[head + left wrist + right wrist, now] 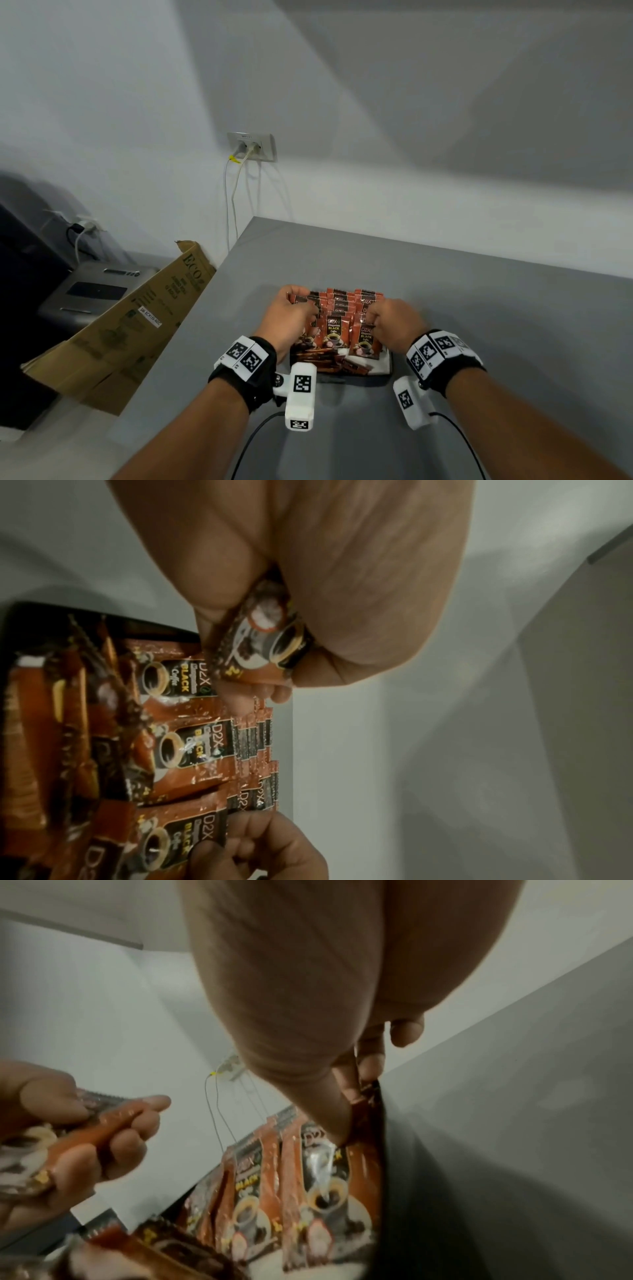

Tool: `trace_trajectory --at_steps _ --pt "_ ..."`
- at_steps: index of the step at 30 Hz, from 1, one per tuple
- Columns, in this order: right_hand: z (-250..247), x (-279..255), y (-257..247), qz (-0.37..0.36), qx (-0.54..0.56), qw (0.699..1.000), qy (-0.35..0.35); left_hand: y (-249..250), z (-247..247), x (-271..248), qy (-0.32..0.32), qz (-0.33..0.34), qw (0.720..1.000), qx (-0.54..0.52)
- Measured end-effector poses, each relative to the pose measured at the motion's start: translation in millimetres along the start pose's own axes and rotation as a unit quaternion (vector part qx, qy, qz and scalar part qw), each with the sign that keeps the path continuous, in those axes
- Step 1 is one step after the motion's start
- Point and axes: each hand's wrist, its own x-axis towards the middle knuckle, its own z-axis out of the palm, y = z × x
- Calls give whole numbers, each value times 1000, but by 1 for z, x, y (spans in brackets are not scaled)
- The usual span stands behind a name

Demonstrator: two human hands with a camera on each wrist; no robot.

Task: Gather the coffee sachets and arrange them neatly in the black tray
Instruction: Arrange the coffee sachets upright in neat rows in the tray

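The black tray (359, 378) sits on the grey table, filled with orange-brown coffee sachets (337, 330) standing in rows. My left hand (301, 308) hovers over the tray's left side and grips one sachet (260, 642) between thumb and fingers. My right hand (375, 317) is at the right row. Its thumb (335, 1123) presses the front of a sachet (325, 1177) while the fingers curl behind it, pinching the row. The tray's black wall (404, 1177) runs just right of that row. A larger packet (329, 363) lies flat at the tray's near end.
The grey table (479, 325) stretches right and back to a white wall. A flattened cardboard box (137, 318) leans at the table's left edge, with a silver appliance (92, 291) beyond it. Cables hang from a wall outlet (251, 147).
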Motion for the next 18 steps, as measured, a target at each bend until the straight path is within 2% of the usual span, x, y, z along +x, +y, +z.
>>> trace_trajectory --at_steps 8,10,12,13,15,17,18 --pt "14 2 4 -35 -36 996 74 1 3 -3 -21 33 996 77" --pt "12 0 6 -39 -10 994 103 1 4 -5 -25 46 995 89" --pt "4 -5 1 -48 64 988 133 2 8 -5 -31 50 994 96" --pt "-4 -8 -5 -54 125 982 130 2 11 -6 -41 52 993 95" --pt "-19 -14 -23 -71 248 963 77 3 16 -6 -69 63 991 95" --pt "-28 -15 -35 -89 291 952 29 2 21 -7 -85 71 988 108" --pt "-30 -14 -37 -94 285 954 31 3 22 -6 -82 71 988 112"
